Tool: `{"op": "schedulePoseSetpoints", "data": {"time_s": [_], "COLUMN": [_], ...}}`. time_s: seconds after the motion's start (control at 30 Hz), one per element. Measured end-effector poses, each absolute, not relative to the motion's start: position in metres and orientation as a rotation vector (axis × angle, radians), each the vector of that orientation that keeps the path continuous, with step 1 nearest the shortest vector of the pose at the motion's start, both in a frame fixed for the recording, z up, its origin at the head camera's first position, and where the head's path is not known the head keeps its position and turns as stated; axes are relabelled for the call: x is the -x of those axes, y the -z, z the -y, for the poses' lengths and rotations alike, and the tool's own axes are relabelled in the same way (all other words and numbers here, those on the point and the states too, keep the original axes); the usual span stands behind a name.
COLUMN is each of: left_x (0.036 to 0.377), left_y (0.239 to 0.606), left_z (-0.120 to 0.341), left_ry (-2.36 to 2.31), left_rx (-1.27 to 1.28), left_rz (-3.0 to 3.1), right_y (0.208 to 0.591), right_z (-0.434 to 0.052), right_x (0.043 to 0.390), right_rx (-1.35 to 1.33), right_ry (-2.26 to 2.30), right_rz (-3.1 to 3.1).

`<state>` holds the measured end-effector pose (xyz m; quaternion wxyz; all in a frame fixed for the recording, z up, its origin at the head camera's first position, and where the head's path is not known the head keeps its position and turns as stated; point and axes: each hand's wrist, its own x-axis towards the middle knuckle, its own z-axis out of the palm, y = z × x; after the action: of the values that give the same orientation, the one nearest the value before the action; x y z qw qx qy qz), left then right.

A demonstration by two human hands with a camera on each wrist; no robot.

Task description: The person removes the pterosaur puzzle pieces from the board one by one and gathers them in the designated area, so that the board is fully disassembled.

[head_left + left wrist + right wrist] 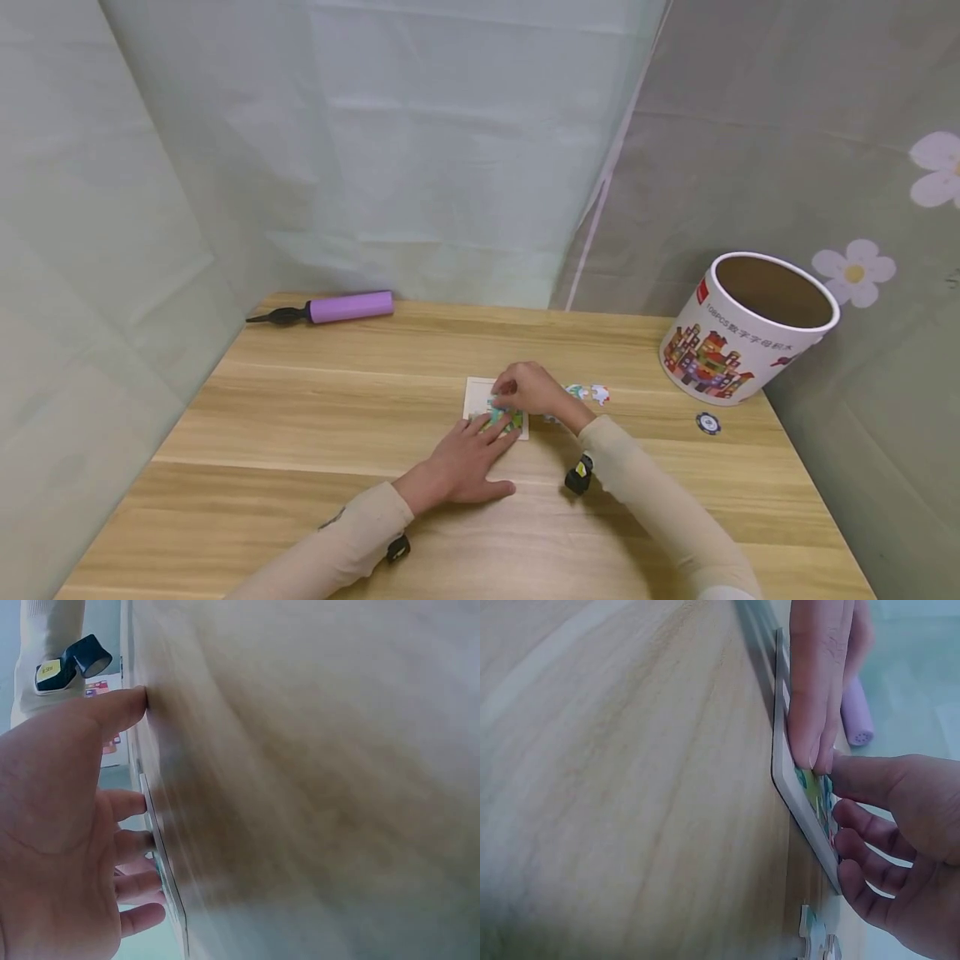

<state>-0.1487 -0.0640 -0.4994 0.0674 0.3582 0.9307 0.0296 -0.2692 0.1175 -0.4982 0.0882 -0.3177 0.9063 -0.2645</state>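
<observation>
Puzzle board (478, 394) it is, laid flat on the tabletop (300, 425), left of the printed bucket (701, 358) and nearer the person. Part of its pale bed is uncovered, part filled with bright pieces (515, 423), and over these the left hand (467, 467) is spread, straight fingertips set down. Close alongside, the right hand's (531, 389) fingers are bent and brought down to the board; whether a piece is pinched cannot be told. Crowded in there! If a fingertip is pushed sideways, fitted pieces could be jolted out of line; if a tab is forced, a neighbour could be lifted. Should the left hand's hold be eased, the board could be skidded. Loose pieces (600, 394), left of the bucket and nearer it than the board, could be swept aside by the right forearm. By the left wrist view, the thumb tip is shown down on the wood, a contact not readable from the head view; by the right, the board's thick edge is revealed. Only from the head is the chip (708, 423) seen, just in front of the bucket.
</observation>
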Motion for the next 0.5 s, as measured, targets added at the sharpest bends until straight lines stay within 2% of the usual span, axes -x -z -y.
{"op": "schedulePoseSetpoints", "data": {"time_s": [0.5], "left_x": [0.1439], "left_y": [0.5001], "left_z": [0.0622], "left_ry": [-0.097], "left_rx": [-1.06], "left_rz": [-2.833], "right_y": [0.4961], "right_z": [-0.1168], "right_x": [0.266], "right_rx": [0.916], "right_ry": [0.76], "right_rz": [-2.734]}}
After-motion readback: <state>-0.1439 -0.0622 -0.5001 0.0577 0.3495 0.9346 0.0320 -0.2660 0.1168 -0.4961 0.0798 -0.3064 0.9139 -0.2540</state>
